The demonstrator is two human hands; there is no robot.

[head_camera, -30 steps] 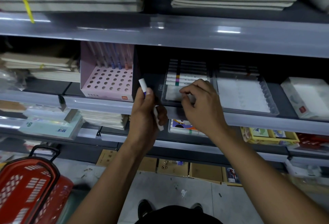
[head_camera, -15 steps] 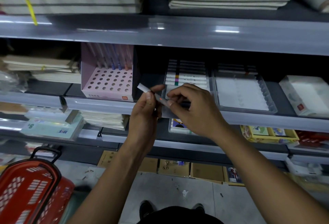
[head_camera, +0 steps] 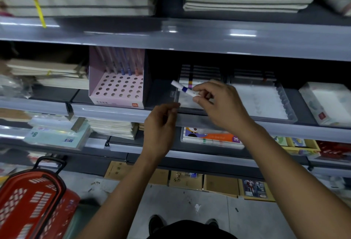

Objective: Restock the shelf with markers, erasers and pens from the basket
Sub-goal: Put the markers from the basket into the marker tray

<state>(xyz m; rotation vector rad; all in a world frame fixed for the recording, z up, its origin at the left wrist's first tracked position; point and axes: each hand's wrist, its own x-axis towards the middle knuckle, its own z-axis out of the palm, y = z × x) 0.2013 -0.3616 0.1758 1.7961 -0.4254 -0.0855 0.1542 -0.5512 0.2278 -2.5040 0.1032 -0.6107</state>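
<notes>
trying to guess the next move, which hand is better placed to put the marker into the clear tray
Right. The right hand already pinches the white marker directly above the clear tray that holds marker rows. The left hand sits lower, at the shelf edge, holding nothing visible.

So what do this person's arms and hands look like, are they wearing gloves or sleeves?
No gloves and no sleeves in view. Both forearms are bare right up to the bottom edge of the picture, and the left hand and right hand are bare too. No watch, ring or wristband shows on either one, and the fingernails look short.
</notes>
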